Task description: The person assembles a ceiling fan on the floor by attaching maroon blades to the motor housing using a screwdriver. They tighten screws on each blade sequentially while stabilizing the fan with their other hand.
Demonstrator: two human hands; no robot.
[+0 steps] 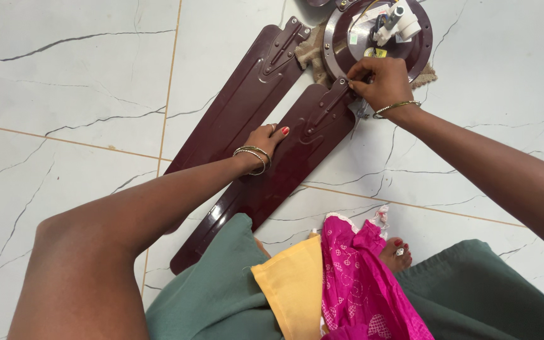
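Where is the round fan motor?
In the head view, the round fan motor sits on the floor at top, right of centre, just above the right hand.

Open tiled floor (64, 94) lies left; two maroon fan blades (297, 151) and the motor hub (379, 38) crowd the middle.

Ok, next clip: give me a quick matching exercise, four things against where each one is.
Things:
1. left hand
2. right hand
3. fan motor
4. pink cloth

Places:
A. at the top, on a brown rag
B. flat on the nearer fan blade
C. on the lap
D. at the blade's bracket, by the motor rim

Pairs: 1-B, 2-D, 3-A, 4-C
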